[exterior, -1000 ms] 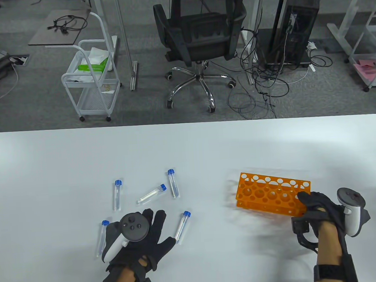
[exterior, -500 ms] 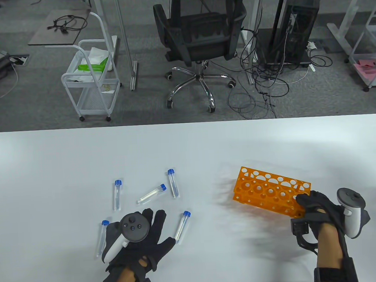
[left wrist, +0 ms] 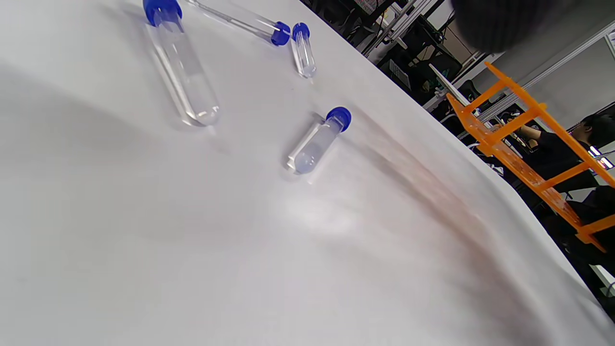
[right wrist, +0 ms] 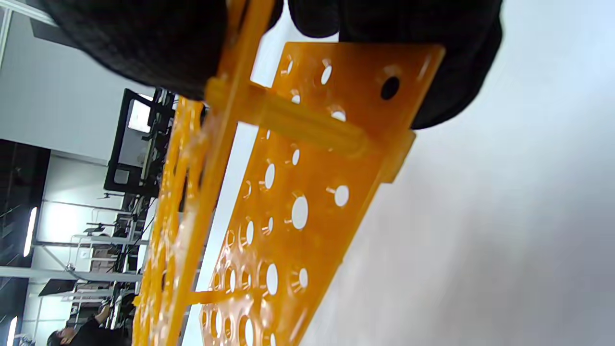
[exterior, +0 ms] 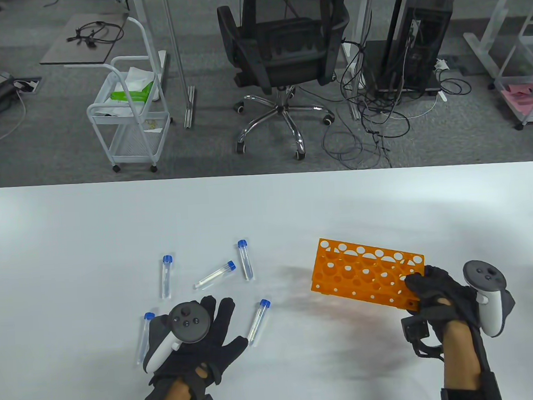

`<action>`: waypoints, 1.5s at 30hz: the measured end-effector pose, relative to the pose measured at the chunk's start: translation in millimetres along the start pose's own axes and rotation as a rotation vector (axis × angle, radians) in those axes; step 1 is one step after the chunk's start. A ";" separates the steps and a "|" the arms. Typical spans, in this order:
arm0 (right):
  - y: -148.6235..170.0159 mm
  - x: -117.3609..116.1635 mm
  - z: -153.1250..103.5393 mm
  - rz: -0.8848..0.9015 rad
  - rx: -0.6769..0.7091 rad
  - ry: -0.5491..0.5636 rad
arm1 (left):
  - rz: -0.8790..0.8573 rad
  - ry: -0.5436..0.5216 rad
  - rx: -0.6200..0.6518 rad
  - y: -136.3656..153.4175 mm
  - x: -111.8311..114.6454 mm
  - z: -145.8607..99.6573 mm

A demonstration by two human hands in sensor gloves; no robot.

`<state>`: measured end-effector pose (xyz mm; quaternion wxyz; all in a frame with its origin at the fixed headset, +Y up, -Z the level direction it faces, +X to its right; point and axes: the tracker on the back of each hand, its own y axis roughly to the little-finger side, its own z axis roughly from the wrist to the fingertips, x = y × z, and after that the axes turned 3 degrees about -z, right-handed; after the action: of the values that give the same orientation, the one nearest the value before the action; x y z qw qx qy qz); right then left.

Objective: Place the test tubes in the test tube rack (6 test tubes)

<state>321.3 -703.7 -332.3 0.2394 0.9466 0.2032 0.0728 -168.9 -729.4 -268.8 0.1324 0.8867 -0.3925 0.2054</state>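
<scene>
Black-gloved right hand point(exterior: 435, 296), nearest item on the right: fingers clamped on the near end of the orange test tube rack point(exterior: 365, 270), which the right wrist view confirms (thumb on one side, fingers on the other). Rack position changed over the last second: it has travelled left and slightly away from the person, and now appears tilted and lifted clear of the table, its shadow smeared beneath it. Judged meaning: the rack is being carried toward the tubes, so the step in hand is staging, and no tube is yet seated. Left hand point(exterior: 191, 338), near left: flat on the table, fingers spread, holding nothing, unmoved. Test tubes, clear with blue caps, five countable, all lying loose: one just left of that hand point(exterior: 144, 336), one just right point(exterior: 258, 322), three farther out point(exterior: 166, 276) point(exterior: 214, 275) point(exterior: 245, 265); the sixth cannot be found (possibly under the palm). Table point(exterior: 267, 209): white, smooth, matte. Beyond its far edge: grey carpet, a white wire trolley point(exterior: 128, 122), a black office chair point(exterior: 284, 50), a computer tower point(exterior: 415, 51) amid loose cables.
</scene>
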 end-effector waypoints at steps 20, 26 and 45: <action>-16.5 -27.0 -11.6 -0.087 0.067 -0.142 | -0.100 -0.073 -0.032 20.4 -21.8 -3.1; -19.8 -35.7 -14.9 -0.041 0.090 -0.237 | -0.142 -0.094 -0.065 30.9 -28.1 -3.5; -27.9 -48.7 -22.5 -0.070 0.136 -0.311 | -0.247 -0.329 -0.156 73.2 -69.6 -15.9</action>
<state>262.1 -692.2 -328.0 0.2059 0.9528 0.2010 -0.0966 -270.3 -726.5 -282.0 0.1587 0.9367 -0.3118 0.0093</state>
